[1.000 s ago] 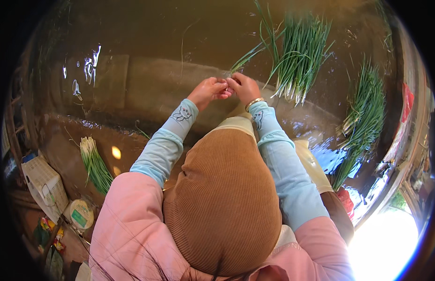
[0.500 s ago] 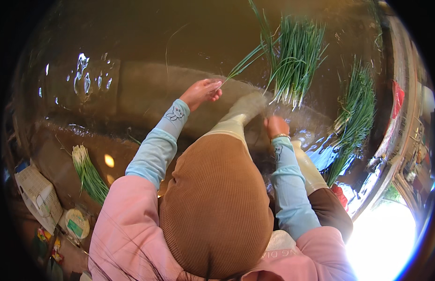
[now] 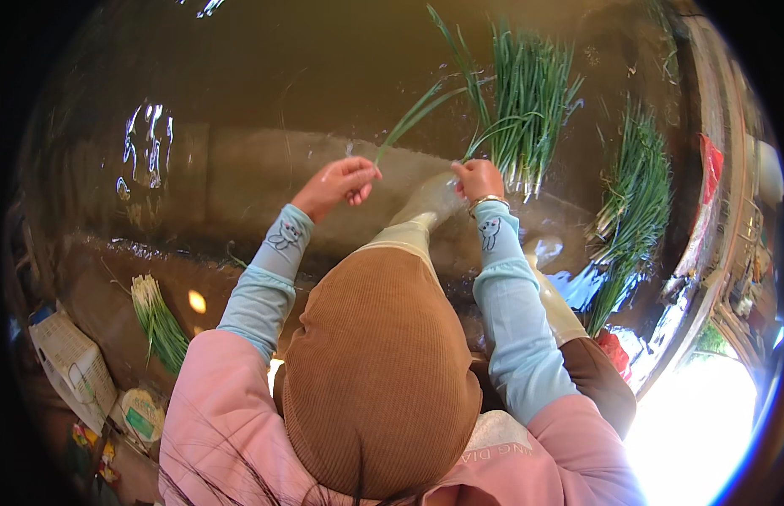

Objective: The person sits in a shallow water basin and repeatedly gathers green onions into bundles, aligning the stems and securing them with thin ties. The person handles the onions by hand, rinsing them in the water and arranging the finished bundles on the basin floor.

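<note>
- Looking down from the head camera, a person in a brown ribbed cap [image 3: 379, 371] and a pink top with pale blue sleeve covers stands over muddy brown water [image 3: 265, 93], both arms reaching forward.
- Left hand [image 3: 337, 184]: the fingers are curled in, thumb against fingertips, pinching the lower end of a green onion stalk [image 3: 409, 122]. The stalk rises up and to the right from that pinch, its long leaves slanting toward the floating heap.
- Right hand [image 3: 478, 179]: closed into a loose fist with a bracelet at the wrist; it grips the lower ends of a few green leaves at the near edge of the heap. How many stalks it holds cannot be told.
- The two hands are apart, with a pale boot [image 3: 425, 207] showing in the water between and just below them.
- The big heap of green onions [image 3: 531, 97] lies in the water just beyond the right hand, leaves fanned upward.
- A second bunch [image 3: 636, 202] lies farther right, near the bank.
- A small bunch with white ends [image 3: 156, 320] lies at lower left, well apart from both hands, beside a white basket [image 3: 71, 367].
</note>
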